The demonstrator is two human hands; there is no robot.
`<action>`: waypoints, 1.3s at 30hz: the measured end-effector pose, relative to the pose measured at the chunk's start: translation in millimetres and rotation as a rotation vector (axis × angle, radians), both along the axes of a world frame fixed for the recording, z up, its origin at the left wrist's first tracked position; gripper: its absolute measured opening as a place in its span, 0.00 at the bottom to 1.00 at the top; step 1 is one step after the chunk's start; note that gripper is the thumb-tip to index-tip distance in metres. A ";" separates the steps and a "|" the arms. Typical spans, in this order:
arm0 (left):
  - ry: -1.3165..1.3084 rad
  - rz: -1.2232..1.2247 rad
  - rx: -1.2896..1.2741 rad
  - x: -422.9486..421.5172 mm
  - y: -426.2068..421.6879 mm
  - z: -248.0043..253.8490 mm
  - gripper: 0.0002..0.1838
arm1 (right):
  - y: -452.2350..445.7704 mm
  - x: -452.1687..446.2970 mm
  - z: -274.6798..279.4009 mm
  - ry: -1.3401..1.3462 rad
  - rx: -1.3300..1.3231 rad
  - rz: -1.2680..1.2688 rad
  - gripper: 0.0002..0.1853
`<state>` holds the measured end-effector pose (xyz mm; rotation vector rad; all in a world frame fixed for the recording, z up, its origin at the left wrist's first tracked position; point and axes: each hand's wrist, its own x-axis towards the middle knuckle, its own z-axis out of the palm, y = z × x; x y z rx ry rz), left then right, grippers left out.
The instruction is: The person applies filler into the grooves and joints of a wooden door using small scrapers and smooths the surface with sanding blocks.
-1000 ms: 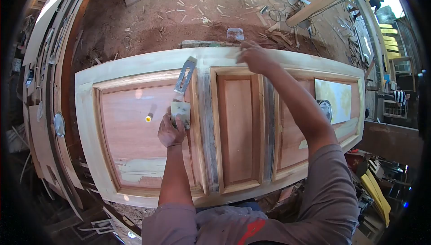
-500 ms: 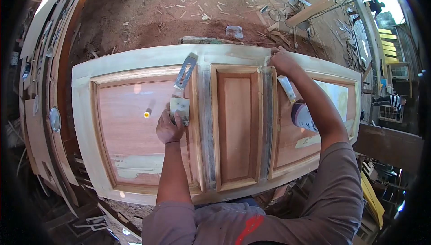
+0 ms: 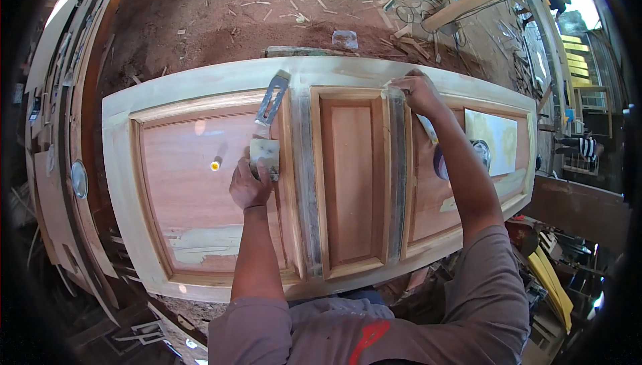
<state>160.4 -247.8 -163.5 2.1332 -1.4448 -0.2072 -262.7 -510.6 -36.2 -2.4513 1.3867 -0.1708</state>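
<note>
The left hand (image 3: 251, 186) is gripping a small board (image 3: 265, 149) above the door (image 3: 200, 83), nearer its left edge; the right hand (image 3: 419, 93) is reaching near the far edge, its fingers' grip unclear.

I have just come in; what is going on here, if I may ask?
A person is at a large, panelled wooden door, which lies flat. The left hand holds a pale, rectangular, stained plate over the left panel. The right hand is at the door's far rail; whether it grips anything is too small to tell. A grey, slotted metal tool lies beyond the plate, and a round purple-and-white can is on the right panel, partly hidden by the forearm.
</note>
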 end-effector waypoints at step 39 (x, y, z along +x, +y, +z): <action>-0.048 0.003 0.023 -2.6 0.1 0.2 0.20 | 157.9 79.5 -13.6 -0.654 0.665 -0.770 0.50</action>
